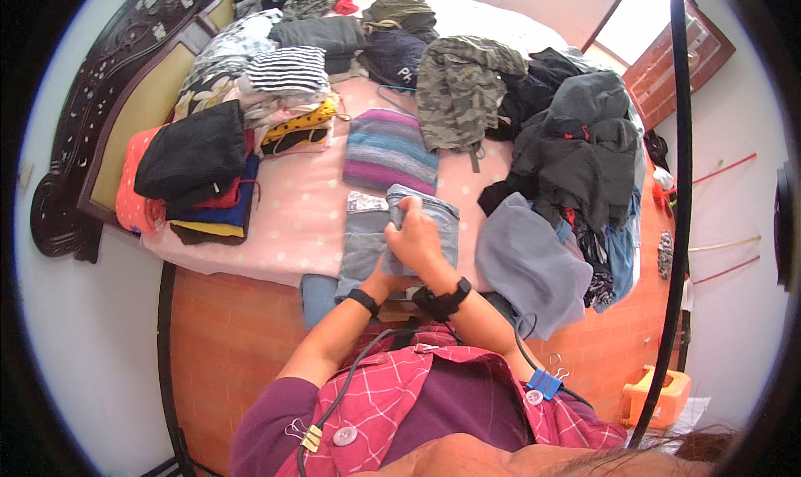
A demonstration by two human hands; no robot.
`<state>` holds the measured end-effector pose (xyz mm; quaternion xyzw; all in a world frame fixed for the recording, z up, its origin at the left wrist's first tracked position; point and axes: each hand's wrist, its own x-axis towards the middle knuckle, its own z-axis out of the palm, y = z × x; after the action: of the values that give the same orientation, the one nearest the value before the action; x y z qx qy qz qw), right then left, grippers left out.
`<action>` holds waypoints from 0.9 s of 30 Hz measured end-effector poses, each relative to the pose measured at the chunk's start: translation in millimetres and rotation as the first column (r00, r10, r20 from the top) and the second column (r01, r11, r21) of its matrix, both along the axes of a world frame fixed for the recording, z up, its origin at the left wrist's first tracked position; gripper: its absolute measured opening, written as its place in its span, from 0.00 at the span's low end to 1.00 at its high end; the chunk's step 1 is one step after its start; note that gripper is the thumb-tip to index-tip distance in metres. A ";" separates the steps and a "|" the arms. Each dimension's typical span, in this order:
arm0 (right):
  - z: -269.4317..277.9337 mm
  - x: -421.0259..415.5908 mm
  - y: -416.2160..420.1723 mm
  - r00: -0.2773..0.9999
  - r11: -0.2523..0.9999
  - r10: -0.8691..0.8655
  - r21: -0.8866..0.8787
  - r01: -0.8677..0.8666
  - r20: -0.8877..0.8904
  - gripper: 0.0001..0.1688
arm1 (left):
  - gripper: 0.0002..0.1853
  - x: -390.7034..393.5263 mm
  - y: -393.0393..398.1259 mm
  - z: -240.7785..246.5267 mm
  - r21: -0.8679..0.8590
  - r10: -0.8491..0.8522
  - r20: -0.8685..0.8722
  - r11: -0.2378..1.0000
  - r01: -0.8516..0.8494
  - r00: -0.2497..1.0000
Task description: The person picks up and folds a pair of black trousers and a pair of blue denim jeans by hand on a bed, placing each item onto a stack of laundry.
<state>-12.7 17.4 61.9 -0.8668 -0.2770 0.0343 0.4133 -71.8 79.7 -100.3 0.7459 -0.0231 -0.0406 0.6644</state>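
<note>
A pair of light blue-grey jeans (369, 245) lies partly folded on the near edge of the bed. My right hand (418, 236) grips a folded-over section of this denim, with the thumb and fingers closed at its upper left edge. Low beside it, my left hand (389, 278) goes in under the raised fold; its fingers are hidden, so its hold is unclear. A patterned lining shows at the jeans' far left end. Just beyond them lies a flat striped knit garment (391, 151) in purple, blue and grey.
Folded clothes are stacked on the left, topped by a black garment (194, 154) and a striped one (288, 70). A camouflage garment (463, 92) and a loose heap of dark clothes (582, 158) lie right. A grey-blue cloth (532, 264) hangs over the bed's edge. An orange plastic stool (657, 395) stands on the floor.
</note>
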 end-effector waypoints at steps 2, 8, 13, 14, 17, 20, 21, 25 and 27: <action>-15.1 -7.4 28.0 0.994 0.995 0.048 -0.084 -0.056 -0.102 0.24 | 0.31 -23.0 15.0 5.7 0.424 -0.019 0.133 0.905 -0.040 0.991; -84.2 -24.8 88.8 0.964 0.966 0.135 -0.185 -0.179 -0.228 0.24 | 0.27 -94.1 64.5 35.4 0.749 -0.149 -0.317 0.567 0.343 0.937; -120.3 -21.6 91.6 0.932 0.962 0.196 -0.123 -0.243 -0.304 0.26 | 0.18 -110.0 60.5 51.3 0.692 -0.015 -0.235 0.699 0.178 0.972; -124.4 -15.9 87.7 0.906 0.951 0.247 -0.091 -0.294 -0.343 0.27 | 0.17 -108.2 59.2 54.0 0.673 0.060 -0.305 0.720 0.170 0.950; -133.4 0.1 67.2 0.719 0.877 0.465 0.157 -0.455 -0.516 0.27 | 0.12 -99.6 57.0 60.4 0.690 0.364 -0.193 0.710 -0.138 0.911; -132.3 11.4 35.5 0.583 0.764 0.642 0.349 -0.543 -0.498 0.24 | 0.10 -85.1 51.7 60.4 0.623 0.571 0.149 0.579 -0.525 0.807; -128.5 12.5 22.6 0.556 0.758 0.646 0.352 -0.550 -0.523 0.23 | 0.10 -79.3 48.9 58.7 0.575 0.610 0.259 0.525 -0.627 0.749; -99.6 20.4 -22.3 0.775 0.762 0.632 0.183 -0.621 -0.007 0.19 | 0.20 -59.2 40.0 46.7 0.775 0.551 0.264 0.368 -0.514 0.791; -86.1 31.6 -44.0 0.765 0.803 0.590 -0.089 -0.589 0.260 0.21 | 0.24 -56.8 40.1 40.7 0.825 0.566 0.225 0.323 -0.464 0.793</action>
<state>18.9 -26.6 -24.3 -0.7324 -0.5895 0.0421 0.3381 -128.7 119.8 -59.6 0.9347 0.2724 0.1278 0.1895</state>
